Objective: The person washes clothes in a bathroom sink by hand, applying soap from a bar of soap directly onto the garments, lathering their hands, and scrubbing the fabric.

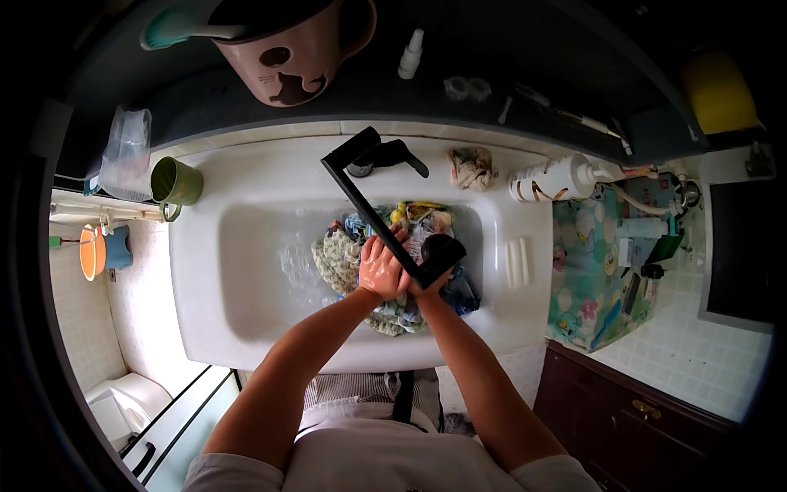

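A heap of wet, mixed-colour laundry (pixel 336 258) lies in shallow water in the white sink (pixel 197 271). On top of the heap, my left hand (pixel 381 266) presses down, its wet fingers stretched forward over the cloth. My right hand (pixel 430 285) is close beside it on the laundry. The black faucet (pixel 365 201) crosses the view in front of my right hand and covers most of its fingers, so their grip cannot be seen.
A green mug (pixel 176 182) stands on the left rim. At the back right are a crumpled cloth (pixel 471 169) and a white pump bottle (pixel 545 179). A pink cup (pixel 283 57) and small white bottle (pixel 411 56) stand on the dark shelf (pixel 197 115) above.
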### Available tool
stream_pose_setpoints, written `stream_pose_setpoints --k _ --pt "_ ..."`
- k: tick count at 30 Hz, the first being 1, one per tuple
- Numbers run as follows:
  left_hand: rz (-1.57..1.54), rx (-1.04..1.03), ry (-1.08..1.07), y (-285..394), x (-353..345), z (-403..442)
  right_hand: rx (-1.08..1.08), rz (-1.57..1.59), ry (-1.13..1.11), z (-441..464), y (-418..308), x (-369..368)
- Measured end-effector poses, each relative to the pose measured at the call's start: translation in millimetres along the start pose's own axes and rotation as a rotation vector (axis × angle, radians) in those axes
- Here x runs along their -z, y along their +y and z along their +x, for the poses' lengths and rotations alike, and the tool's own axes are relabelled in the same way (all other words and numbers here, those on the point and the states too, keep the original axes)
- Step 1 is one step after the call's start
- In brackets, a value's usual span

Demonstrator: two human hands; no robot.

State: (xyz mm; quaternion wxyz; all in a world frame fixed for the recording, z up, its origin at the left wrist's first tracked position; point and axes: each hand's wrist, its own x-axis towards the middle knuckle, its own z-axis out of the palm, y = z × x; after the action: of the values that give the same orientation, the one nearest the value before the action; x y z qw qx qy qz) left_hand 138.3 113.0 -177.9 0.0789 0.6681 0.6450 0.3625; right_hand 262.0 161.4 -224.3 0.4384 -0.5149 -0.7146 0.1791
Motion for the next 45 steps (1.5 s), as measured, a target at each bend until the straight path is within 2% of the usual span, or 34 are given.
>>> stream_pose_setpoints --k 5,9,11,14,18,22,23,27,29,31,35,36,39,40,43,45 --pt "0.008 -0.011 0.006 -6 -8 -2 -0.077 0.145 0.041 -1 0 -4" --pt "0.015 -0.003 -0.017 -8 -15 -6 -0.024 -0.06 -0.059 -7 13 -5" --pt "0.039 -0.018 0.001 -12 -21 -8 0.088 -0.278 -0.11 -3 9 2" --pt "0.021 -0.02 0.017 -10 -20 -7 0.044 -0.228 -0.14 -1 9 4" --pt "0.009 -0.022 0.056 -3 -11 -3 0.088 -0.356 -0.117 -5 19 -4" --pt "0.043 0.015 -0.004 8 5 2 0.2 -0.321 -0.072 0 2 10" --pt "-0.039 0.026 -0.003 5 7 2 0.194 -0.295 -0.061 4 -7 12" --pt "0.141 0.3 0.123 -5 43 -17 0.199 -0.228 -0.064 0 -25 29" --pt "0.175 0.6 0.072 -19 59 -31 0.213 -0.191 -0.045 -9 -29 37" --pt "-0.132 0.951 -0.04 -51 61 -43 0.163 -0.123 -0.124 -17 -38 55" --pt "-0.581 1.119 -0.201 -67 62 -41 0.088 -0.103 -0.228 -42 -46 81" --pt "-0.4 1.199 -0.163 -63 60 -40 0.057 -0.081 -0.242 -48 -49 86" --pt "-0.604 1.208 -0.573 -73 88 -26 0.004 -0.063 -0.358 -70 -49 109" --pt "-0.618 1.219 -0.629 -77 88 -25 0.026 -0.079 -0.386 -77 -46 114" --pt "-0.658 1.102 -0.556 -70 92 -28 0.137 -0.293 -0.482 -94 -46 131" --pt "-0.681 1.053 -0.364 -58 94 -33 0.177 -0.285 -0.431 -97 -47 135"
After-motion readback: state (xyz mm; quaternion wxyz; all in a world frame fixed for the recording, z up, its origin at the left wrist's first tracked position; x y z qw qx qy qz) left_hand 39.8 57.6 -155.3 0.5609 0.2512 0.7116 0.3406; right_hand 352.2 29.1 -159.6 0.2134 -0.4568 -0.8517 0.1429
